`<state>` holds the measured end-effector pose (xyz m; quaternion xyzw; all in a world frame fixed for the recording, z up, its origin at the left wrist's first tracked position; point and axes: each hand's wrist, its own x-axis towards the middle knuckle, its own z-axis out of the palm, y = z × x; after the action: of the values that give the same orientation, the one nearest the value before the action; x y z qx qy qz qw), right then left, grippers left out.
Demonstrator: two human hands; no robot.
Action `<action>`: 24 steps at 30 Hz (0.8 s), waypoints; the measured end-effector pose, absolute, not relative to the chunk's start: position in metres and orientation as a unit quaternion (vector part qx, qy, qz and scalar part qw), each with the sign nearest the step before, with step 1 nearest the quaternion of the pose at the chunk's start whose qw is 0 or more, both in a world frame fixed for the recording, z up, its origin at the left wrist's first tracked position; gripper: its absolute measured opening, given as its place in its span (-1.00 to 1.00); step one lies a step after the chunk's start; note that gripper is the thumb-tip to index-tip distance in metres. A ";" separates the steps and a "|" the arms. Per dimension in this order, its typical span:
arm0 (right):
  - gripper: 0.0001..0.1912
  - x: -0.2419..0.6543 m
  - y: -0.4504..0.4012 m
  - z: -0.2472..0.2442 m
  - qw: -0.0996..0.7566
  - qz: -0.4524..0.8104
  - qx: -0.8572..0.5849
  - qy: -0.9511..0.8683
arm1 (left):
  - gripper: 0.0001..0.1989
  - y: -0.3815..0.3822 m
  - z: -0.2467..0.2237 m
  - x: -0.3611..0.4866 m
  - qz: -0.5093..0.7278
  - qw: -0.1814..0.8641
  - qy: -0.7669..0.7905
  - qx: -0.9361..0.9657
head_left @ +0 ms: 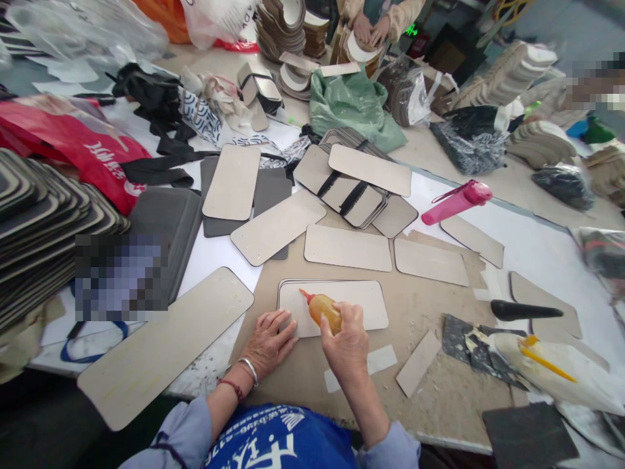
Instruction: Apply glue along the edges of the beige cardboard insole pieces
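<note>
A glue bottle (326,315) with amber contents and a red nozzle is gripped in my right hand (347,339). It leans to the left, its tip over the left part of a beige rounded-corner board (366,306). That board tops a small stack in front of me; whether the tip touches it I cannot tell. My left hand (273,339) lies flat with fingers stretched over the near left corner of the same board. Behind the stack are more such boards, among them a single board (347,247) and a bundle with black bands (351,195).
A long beige board (170,345) juts over the table edge at left, near tall stacked dark boards (49,234). To the right are a pink bottle (456,202), a black-handled tool (526,310) and a white container (551,371). Across the table, a person's hands (371,29) rest on curved pieces.
</note>
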<state>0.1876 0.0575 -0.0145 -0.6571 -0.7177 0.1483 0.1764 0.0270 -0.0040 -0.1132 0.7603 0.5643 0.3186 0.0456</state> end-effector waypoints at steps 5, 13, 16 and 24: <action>-0.81 0.207 0.062 -0.017 0.177 0.119 -0.678 -0.703 | -0.79 -0.004 -0.111 0.027 0.316 0.046 0.564 0.762; -0.81 0.180 0.054 -0.013 0.205 0.186 -0.640 -0.716 | -0.79 -0.005 -0.114 0.027 0.312 0.047 0.565 0.763; -0.81 0.172 0.052 -0.013 0.202 0.190 -0.633 -0.722 | -0.80 -0.005 -0.114 0.027 0.315 0.050 0.566 0.761; -0.80 0.216 0.061 -0.017 0.180 0.129 -0.701 -0.678 | -0.79 -0.004 -0.111 0.028 0.305 0.046 0.570 0.761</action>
<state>0.2162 0.0614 -0.0169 -0.7007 -0.6780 0.1295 0.1804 0.0278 -0.0041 -0.1105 0.7612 0.5704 0.3051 0.0455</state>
